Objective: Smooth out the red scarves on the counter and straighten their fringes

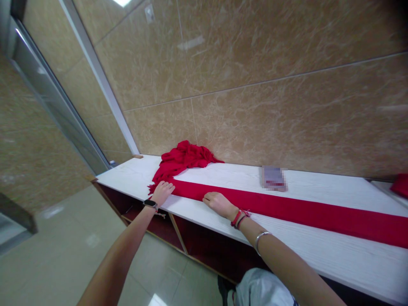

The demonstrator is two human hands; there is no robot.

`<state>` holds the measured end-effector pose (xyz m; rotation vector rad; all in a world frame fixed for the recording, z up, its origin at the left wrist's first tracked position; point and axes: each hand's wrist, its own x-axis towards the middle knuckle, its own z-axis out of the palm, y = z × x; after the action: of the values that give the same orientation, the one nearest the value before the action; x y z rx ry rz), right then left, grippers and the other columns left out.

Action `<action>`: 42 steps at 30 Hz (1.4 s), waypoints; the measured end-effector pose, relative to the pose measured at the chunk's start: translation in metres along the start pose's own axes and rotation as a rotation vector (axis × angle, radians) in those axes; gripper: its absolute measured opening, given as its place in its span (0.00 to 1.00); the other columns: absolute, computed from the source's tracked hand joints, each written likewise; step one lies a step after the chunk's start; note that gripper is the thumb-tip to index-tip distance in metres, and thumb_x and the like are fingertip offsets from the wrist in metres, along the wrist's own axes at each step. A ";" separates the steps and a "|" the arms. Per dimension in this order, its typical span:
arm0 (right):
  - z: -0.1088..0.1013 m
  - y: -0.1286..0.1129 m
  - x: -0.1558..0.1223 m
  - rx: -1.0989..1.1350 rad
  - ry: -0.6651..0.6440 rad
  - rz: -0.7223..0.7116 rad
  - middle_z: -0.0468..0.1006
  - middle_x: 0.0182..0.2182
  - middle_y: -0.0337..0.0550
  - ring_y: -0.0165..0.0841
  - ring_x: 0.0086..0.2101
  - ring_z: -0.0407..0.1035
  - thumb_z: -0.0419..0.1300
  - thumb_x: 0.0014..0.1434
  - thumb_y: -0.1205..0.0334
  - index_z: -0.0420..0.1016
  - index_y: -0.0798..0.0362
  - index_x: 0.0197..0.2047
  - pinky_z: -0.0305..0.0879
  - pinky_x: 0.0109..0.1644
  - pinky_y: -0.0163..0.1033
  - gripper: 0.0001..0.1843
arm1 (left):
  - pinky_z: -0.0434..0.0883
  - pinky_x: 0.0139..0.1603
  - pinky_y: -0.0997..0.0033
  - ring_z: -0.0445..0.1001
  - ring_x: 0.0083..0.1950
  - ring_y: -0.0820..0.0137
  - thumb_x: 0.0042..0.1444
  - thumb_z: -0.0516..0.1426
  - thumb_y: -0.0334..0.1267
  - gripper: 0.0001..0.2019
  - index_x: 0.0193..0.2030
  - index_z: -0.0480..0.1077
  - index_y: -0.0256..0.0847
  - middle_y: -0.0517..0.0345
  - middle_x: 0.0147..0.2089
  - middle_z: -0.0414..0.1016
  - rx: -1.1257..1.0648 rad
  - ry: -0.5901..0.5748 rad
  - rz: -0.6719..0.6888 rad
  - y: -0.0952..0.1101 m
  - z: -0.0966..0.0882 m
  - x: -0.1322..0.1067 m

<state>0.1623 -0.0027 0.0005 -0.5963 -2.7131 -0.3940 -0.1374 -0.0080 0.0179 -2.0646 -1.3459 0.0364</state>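
A long red scarf point(287, 207) lies folded into a flat strip along the white cabinet top, running out of view on the right. My left hand point(162, 192) is closed on the scarf near its fringed left end, fingers bent over the cloth. Further right, my right hand point(219, 204) has curled fingers at the strip's near edge, closed on the cloth; the fingertips are partly hidden. Behind my left hand, a crumpled heap of red cloth point(188, 155) rests against the wall. Whether heap and strip are one piece I cannot tell.
The white cabinet top point(344, 259) has shelf openings below its front edge. A blurred flat item point(274, 178) lies behind the strip. More red cloth point(400, 185) sits at the far right. A tiled wall point(255, 119) closes off the back, with a metal-framed opening at left.
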 end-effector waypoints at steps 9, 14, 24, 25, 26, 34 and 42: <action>0.004 0.001 -0.002 0.059 -0.008 0.025 0.74 0.37 0.46 0.33 0.38 0.67 0.49 0.61 0.70 0.72 0.58 0.40 0.61 0.41 0.35 0.10 | 0.61 0.45 0.63 0.68 0.44 0.64 0.52 0.49 0.21 0.15 0.43 0.69 0.37 0.50 0.44 0.70 -0.031 -0.097 0.084 -0.004 0.007 -0.004; 0.007 0.001 -0.001 0.105 0.049 0.109 0.74 0.35 0.46 0.32 0.37 0.67 0.47 0.62 0.69 0.72 0.57 0.39 0.61 0.41 0.35 0.13 | 0.62 0.46 0.67 0.66 0.48 0.66 0.53 0.52 0.28 0.16 0.49 0.67 0.40 0.53 0.48 0.67 -0.122 -0.082 0.110 0.000 -0.009 -0.001; 0.005 0.001 -0.002 0.060 0.029 0.139 0.74 0.35 0.46 0.33 0.36 0.67 0.49 0.61 0.68 0.71 0.57 0.38 0.61 0.39 0.36 0.10 | 0.63 0.45 0.61 0.68 0.43 0.63 0.56 0.50 0.25 0.10 0.42 0.70 0.36 0.48 0.40 0.70 -0.058 -0.035 0.196 0.016 -0.009 -0.002; 0.005 0.001 -0.002 0.055 0.025 0.134 0.73 0.35 0.46 0.33 0.36 0.67 0.50 0.61 0.68 0.71 0.57 0.39 0.61 0.39 0.36 0.09 | 0.63 0.45 0.61 0.68 0.44 0.63 0.57 0.50 0.25 0.11 0.42 0.70 0.36 0.47 0.41 0.70 -0.064 -0.024 0.186 0.016 -0.009 -0.004; 0.004 0.001 -0.002 0.053 0.018 0.126 0.73 0.35 0.46 0.33 0.36 0.67 0.49 0.61 0.68 0.71 0.57 0.39 0.61 0.39 0.36 0.09 | 0.63 0.46 0.61 0.68 0.44 0.63 0.57 0.49 0.25 0.11 0.43 0.69 0.36 0.47 0.41 0.70 -0.076 -0.021 0.180 0.016 -0.008 -0.005; 0.000 0.000 -0.002 0.073 -0.005 0.124 0.74 0.36 0.45 0.32 0.36 0.68 0.50 0.61 0.69 0.70 0.57 0.40 0.62 0.40 0.35 0.09 | 0.66 0.49 0.64 0.68 0.47 0.65 0.53 0.49 0.22 0.15 0.46 0.68 0.35 0.48 0.44 0.70 -0.177 -0.031 0.123 0.008 -0.009 -0.010; 0.012 0.003 -0.001 0.194 0.044 0.059 0.71 0.50 0.46 0.33 0.52 0.62 0.48 0.61 0.69 0.69 0.54 0.51 0.57 0.54 0.40 0.16 | 0.56 0.62 0.61 0.52 0.64 0.67 0.52 0.46 0.24 0.28 0.61 0.56 0.40 0.54 0.63 0.58 -0.478 -0.138 0.201 0.033 -0.024 -0.020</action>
<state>0.1612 0.0040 -0.0100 -0.6038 -2.6441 -0.1256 -0.1115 -0.0446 0.0123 -2.6369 -1.3152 -0.0629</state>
